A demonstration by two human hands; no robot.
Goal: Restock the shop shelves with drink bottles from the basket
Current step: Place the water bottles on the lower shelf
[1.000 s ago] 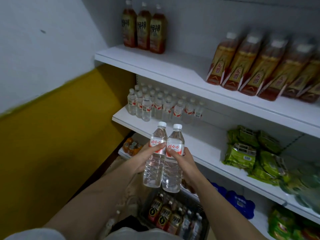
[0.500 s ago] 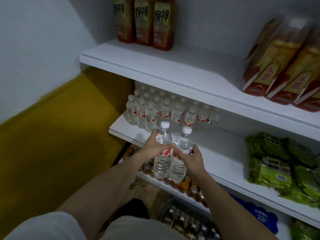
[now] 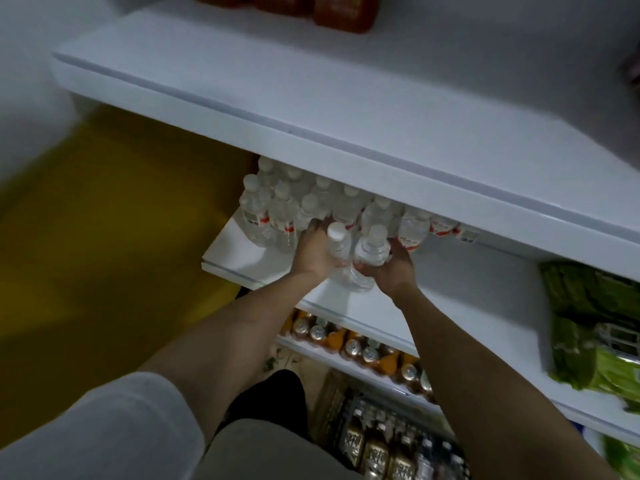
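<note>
My left hand [image 3: 313, 249] grips a clear water bottle [image 3: 337, 241] with a white cap. My right hand [image 3: 393, 266] grips a second water bottle [image 3: 373, 247] beside it. Both bottles stand on the white middle shelf [image 3: 249, 256], right in front of a group of several water bottles with red labels [image 3: 277, 211]. The two held bottles touch each other. Low in view, the dark wire basket [image 3: 349, 415] holds several tea and water bottles [image 3: 375, 452].
The upper shelf [image 3: 311, 109] juts out above my hands and hides the back of the water row; brown tea bottles [image 3: 341, 12] stand on it. Green snack packs [image 3: 595, 327] lie right on the middle shelf. Orange drink bottles [image 3: 363, 349] fill the shelf below. A yellow wall [image 3: 104, 220] is left.
Both hands have carried the two water bottles forward and down onto the middle shelf, up against the standing row. My head has moved closer under the upper shelf.
</note>
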